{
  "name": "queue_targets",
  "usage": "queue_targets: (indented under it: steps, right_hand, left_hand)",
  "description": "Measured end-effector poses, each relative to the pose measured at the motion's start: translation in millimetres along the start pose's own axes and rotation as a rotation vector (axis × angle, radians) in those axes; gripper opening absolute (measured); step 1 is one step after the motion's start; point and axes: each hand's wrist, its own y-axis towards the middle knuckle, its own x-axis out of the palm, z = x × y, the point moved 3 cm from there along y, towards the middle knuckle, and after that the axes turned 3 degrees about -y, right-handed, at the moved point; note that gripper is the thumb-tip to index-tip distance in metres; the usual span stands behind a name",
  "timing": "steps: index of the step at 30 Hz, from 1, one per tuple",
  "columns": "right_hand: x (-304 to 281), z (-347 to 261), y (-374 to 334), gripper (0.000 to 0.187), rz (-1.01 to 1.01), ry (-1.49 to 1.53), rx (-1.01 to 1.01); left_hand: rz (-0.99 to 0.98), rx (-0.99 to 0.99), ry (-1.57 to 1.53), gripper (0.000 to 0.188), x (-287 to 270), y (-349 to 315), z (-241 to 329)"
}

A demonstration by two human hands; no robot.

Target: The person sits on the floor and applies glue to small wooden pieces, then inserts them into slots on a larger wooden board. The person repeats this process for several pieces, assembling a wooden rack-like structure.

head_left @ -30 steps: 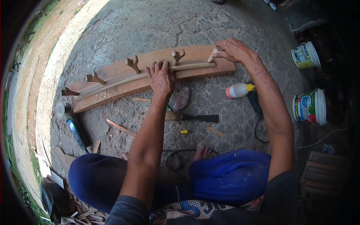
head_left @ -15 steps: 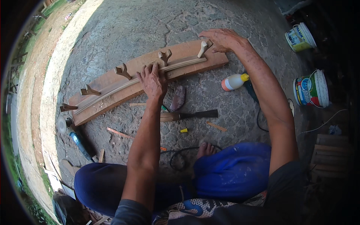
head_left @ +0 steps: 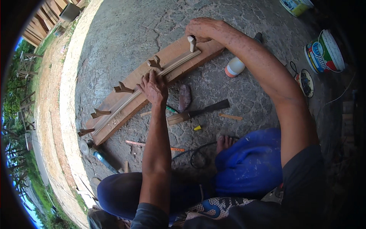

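A long wooden rail [head_left: 121, 106] with several forked wooden pegs [head_left: 122, 87] along it lies over a thick plank [head_left: 169, 53] on the ground. My left hand [head_left: 153, 89] is closed over the middle of the rail, its fingers bent across it just left of a forked peg [head_left: 154, 62]. At the far right end, my right hand [head_left: 200, 29] curls its fingers close behind a pale, rounded peg [head_left: 191, 44]. Its fingertips are partly hidden there, so what they grip cannot be made out.
Near the plank lie a dark stone [head_left: 184, 97], a wood-handled chisel [head_left: 207, 108], an angle grinder [head_left: 103, 160] and a yellow cap [head_left: 197, 128]. A bottle [head_left: 234, 67] is beside my right forearm. Paint buckets [head_left: 326, 51] stand at right.
My right hand has gone from spread fingers beyond the end peg to curled fingers close against it. My left hand stays on the rail. The view has turned, tilting the plank more steeply.
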Motion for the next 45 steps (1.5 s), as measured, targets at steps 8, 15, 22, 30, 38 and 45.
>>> queue_targets:
  steps: [8, 15, 22, 30, 38, 45]
  right_hand:
    - [3.8, -4.7, 8.0, 0.01, 0.113, -0.11, -0.051]
    - [-3.5, -20.7, 23.7, 0.015, -0.118, -0.223, -0.013]
    - [-4.4, -33.9, 24.4, 0.069, -0.316, -0.297, -0.107]
    - [-70.0, -2.3, -44.4, 0.079, 0.445, 0.576, 0.006]
    - [20.9, -51.2, -188.3, 0.021, 1.212, 1.081, 0.306]
    - [163.3, -143.1, -230.7, 0.02, 0.825, 1.579, 0.392]
  left_hand:
    - [-0.051, -0.032, 0.023, 0.049, 1.8, 0.8, -0.2]
    - [-0.025, -0.029, 0.001, 0.048, -3.4, 2.2, -2.7]
    - [-0.022, -0.028, -0.037, 0.053, -2.1, -2.3, -5.9]
    - [-0.087, 0.081, -0.01, 0.056, 4.4, -5.3, 2.0]
    - [0.014, 0.017, -0.181, 0.022, -13.7, -39.7, 35.2]
    - [0.048, 0.063, -0.692, 0.061, 26.7, 25.1, 137.9]
